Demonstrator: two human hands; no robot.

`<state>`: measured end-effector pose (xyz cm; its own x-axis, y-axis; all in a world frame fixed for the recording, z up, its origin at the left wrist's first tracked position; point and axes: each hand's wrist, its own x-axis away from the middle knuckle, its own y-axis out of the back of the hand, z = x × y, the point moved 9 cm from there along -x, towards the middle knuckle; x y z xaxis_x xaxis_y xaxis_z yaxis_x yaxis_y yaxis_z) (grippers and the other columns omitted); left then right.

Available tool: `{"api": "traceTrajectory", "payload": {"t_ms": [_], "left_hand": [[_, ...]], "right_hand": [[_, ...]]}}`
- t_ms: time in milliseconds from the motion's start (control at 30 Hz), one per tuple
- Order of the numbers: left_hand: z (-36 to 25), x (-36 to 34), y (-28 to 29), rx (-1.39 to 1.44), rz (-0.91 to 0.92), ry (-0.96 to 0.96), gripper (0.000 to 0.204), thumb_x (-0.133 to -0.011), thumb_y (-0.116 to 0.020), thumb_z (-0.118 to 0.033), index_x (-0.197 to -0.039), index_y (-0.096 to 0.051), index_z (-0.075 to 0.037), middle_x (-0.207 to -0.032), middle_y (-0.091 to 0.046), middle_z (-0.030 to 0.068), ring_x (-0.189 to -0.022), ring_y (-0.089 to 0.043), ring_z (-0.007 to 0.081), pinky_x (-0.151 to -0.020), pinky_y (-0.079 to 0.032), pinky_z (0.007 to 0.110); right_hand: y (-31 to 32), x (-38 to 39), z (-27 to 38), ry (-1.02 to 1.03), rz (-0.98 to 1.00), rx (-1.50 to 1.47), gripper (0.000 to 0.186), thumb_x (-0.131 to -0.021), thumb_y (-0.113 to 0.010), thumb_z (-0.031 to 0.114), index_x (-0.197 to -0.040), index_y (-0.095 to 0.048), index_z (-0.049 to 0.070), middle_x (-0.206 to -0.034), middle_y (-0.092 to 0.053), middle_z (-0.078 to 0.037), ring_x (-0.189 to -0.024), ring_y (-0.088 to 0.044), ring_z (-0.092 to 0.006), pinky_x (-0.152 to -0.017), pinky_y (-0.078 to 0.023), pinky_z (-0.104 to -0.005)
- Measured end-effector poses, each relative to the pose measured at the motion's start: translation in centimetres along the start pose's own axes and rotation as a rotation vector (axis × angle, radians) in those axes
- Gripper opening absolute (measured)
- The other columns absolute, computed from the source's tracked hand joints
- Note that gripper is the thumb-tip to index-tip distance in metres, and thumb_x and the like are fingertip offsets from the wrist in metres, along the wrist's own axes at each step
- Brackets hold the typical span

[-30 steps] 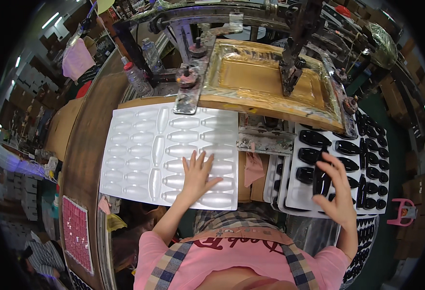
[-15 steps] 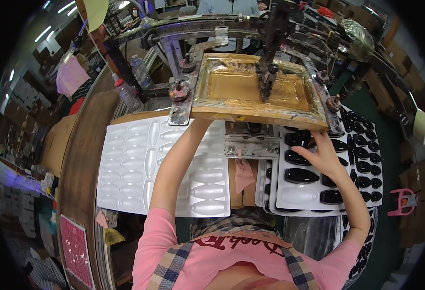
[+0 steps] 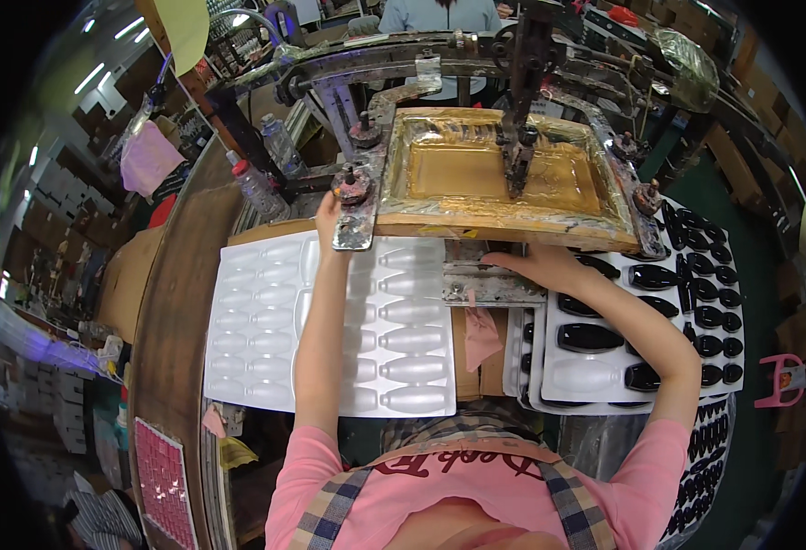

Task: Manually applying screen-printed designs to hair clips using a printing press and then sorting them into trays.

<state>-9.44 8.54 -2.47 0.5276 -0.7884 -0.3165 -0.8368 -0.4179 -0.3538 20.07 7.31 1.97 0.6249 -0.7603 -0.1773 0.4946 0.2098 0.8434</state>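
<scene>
My left hand (image 3: pixel 328 213) grips the left bracket (image 3: pixel 353 236) of a screen-printing frame (image 3: pixel 513 226), a wooden frame with gold ink on its screen. My right hand (image 3: pixel 536 266) reaches under the frame's front edge beside the metal fixture (image 3: pixel 476 291), thumb stretched leftward; its other fingers and anything in them are hidden. Below the left bracket lies a white moulded plastic tray (image 3: pixel 252 321) with bottle-shaped hollows. On the right, a white tray (image 3: pixel 586 383) bears several glossy black bottle-shaped pieces (image 3: pixel 588 337), with a bare hollow near its front.
Bottles (image 3: pixel 254 188) stand behind the left tray. A pink rag (image 3: pixel 481 339) hangs from the fixture. A wooden bench (image 3: pixel 174 312) runs along the left. A pink stool (image 3: pixel 774 380) is at right. A person (image 3: pixel 439 16) is behind the machine.
My left hand has moved up from the white tray to the frame's bracket. My right hand left the black pieces, where it held one, and moved up and left under the frame.
</scene>
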Motion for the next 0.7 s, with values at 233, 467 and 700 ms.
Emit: {"api": "traceTrajectory", "payload": {"t_ms": [233, 467, 700], "left_hand": [[14.2, 2.0, 5.7, 0.027, -0.274, 0.091, 0.019, -0.080, -0.054, -0.003, -0.098, -0.052, -0.001, -0.083, -0.059, 0.0061, -0.074, -0.054, 0.0098, -0.067, -0.043, 0.022], [9.2, 4.4, 2.5, -0.643, -0.042, -0.086, 0.022, -0.082, -0.053, -0.009, -0.100, -0.055, 0.004, -0.087, -0.063, 0.0138, -0.078, -0.061, 0.0199, -0.071, -0.046, 0.027], [8.1, 6.0, 0.3, -1.239, 0.181, -0.416, 0.038, -0.074, -0.046, 0.003, -0.112, -0.046, 0.008, -0.104, -0.052, 0.0279, -0.095, -0.051, 0.0388, -0.084, -0.042, 0.041]], "right_hand": [[2.3, 2.6, 0.7, 0.091, -0.025, 0.002, 0.053, -0.079, -0.057, 0.036, -0.114, -0.044, -0.002, -0.114, -0.045, -0.024, -0.106, -0.043, -0.0373, -0.091, -0.033, -0.0374], [5.7, 11.4, 0.8, -0.032, -0.006, 0.023, 0.029, -0.077, -0.059, 0.016, -0.099, -0.055, -0.003, -0.096, -0.057, -0.017, -0.088, -0.054, -0.0320, -0.078, -0.043, -0.0354], [4.5, 13.2, 2.5, 0.015, 0.039, 0.456, 0.037, -0.067, -0.067, 0.021, -0.092, -0.056, -0.003, -0.090, -0.056, -0.016, -0.082, -0.052, -0.0289, -0.069, -0.044, -0.0362]]}}
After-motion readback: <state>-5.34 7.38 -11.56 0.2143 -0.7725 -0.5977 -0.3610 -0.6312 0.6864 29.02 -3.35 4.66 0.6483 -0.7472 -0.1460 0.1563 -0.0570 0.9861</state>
